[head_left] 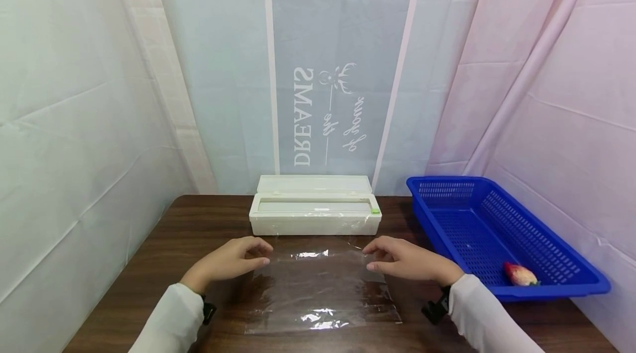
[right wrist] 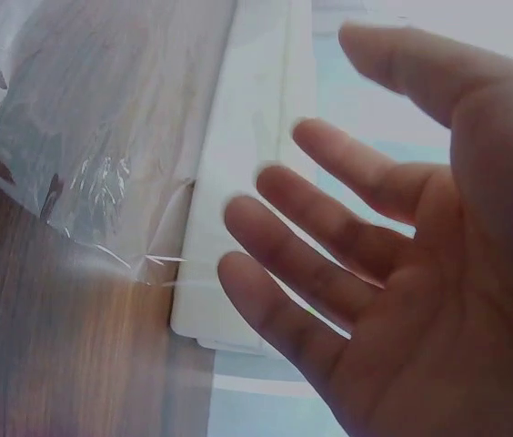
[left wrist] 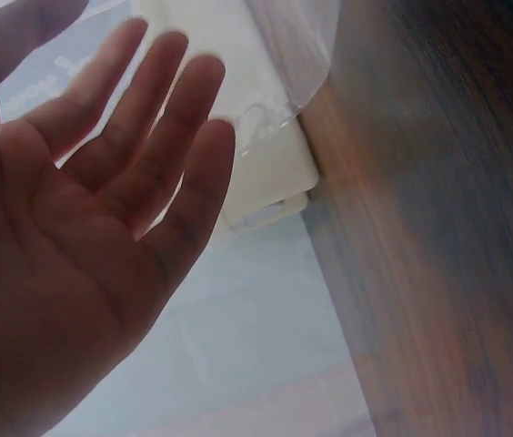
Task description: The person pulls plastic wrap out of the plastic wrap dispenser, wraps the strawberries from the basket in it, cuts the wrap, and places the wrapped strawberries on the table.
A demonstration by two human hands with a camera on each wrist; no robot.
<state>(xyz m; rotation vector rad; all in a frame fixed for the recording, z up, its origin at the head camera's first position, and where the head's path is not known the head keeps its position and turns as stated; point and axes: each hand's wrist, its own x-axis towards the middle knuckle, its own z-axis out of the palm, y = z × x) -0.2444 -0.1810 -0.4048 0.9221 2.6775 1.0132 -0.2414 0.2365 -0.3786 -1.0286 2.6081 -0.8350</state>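
A sheet of clear plastic wrap [head_left: 323, 286] lies on the table in front of a white wrap dispenser box [head_left: 315, 225], whose lid [head_left: 315, 183] is raised at the back. My left hand [head_left: 231, 259] is over the sheet's left edge, fingers relaxed and thumb apart, holding nothing; its palm [left wrist: 75, 237] shows in the left wrist view. My right hand [head_left: 409, 259] mirrors it at the right edge. In the right wrist view the right hand's fingers [right wrist: 320, 246] are spread loosely, with the film [right wrist: 102, 137] lying beyond them on the table.
To the right stands a blue plastic basket [head_left: 422, 215] with a strawberry [head_left: 520, 274] in its near corner. A small green piece [head_left: 375, 211] sits at the dispenser's right end. Fabric curtains [head_left: 338, 21] enclose the dark wooden table [head_left: 199, 220] at the back and sides.
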